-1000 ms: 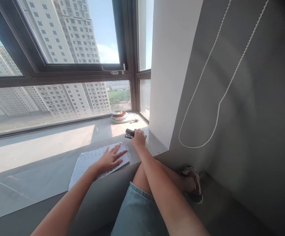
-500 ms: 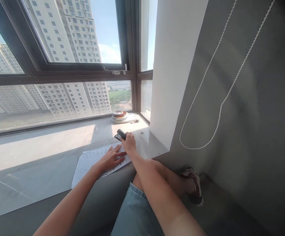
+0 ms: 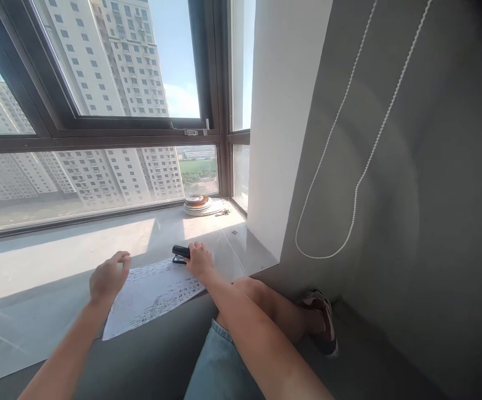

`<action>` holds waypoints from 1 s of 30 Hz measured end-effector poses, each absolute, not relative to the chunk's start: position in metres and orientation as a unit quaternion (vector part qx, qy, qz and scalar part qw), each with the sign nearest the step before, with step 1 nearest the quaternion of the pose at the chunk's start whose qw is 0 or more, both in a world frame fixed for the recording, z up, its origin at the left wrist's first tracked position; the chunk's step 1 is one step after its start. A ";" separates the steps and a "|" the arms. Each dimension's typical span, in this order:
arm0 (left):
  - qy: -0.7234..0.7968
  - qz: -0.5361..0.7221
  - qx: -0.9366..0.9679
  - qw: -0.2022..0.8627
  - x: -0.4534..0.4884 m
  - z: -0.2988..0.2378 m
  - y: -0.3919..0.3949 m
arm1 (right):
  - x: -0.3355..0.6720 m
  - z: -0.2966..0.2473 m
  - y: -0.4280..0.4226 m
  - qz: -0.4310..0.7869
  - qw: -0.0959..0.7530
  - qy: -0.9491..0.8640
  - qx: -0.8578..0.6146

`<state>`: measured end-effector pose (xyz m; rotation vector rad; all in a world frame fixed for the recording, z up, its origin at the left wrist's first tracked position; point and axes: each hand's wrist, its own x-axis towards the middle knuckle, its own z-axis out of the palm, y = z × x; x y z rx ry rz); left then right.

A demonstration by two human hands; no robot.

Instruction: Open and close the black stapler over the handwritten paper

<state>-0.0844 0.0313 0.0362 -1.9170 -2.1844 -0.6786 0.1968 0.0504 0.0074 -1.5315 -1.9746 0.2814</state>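
Note:
A printed sheet of paper [image 3: 153, 294] lies flat on the grey window sill [image 3: 58, 261], near its front edge. My right hand [image 3: 199, 260] is closed around a black stapler [image 3: 180, 253] whose jaws sit at the paper's far right corner. My left hand [image 3: 108, 278] hovers just above the paper's left part, lifted off it, fingers loosely curled and holding nothing.
A stack of plates [image 3: 198, 204] and a few small items stand at the sill's far right corner by the window. A white pillar [image 3: 278, 128] and a grey wall with a bead chain [image 3: 349, 166] close off the right. My bent leg and shoe [image 3: 320, 322] rest below.
My right hand brought the stapler from the sill's right side to the paper's corner. My left hand lifted off the paper and drew back to the left.

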 end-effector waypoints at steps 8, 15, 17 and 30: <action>-0.859 -0.095 -0.503 0.002 -0.165 0.003 0.048 | 0.237 0.022 0.052 0.136 0.276 -0.722 -0.620; -0.865 -0.101 -0.492 -0.011 -0.160 0.006 0.050 | 0.312 0.024 0.067 0.101 0.247 -0.692 -0.671; -0.866 -0.102 -0.489 -0.016 -0.162 0.006 0.052 | 0.329 0.021 0.072 0.081 0.252 -0.678 -0.685; -0.876 -0.105 -0.471 -0.008 -0.161 0.002 0.058 | 0.353 0.012 0.055 0.071 0.274 -0.711 -0.644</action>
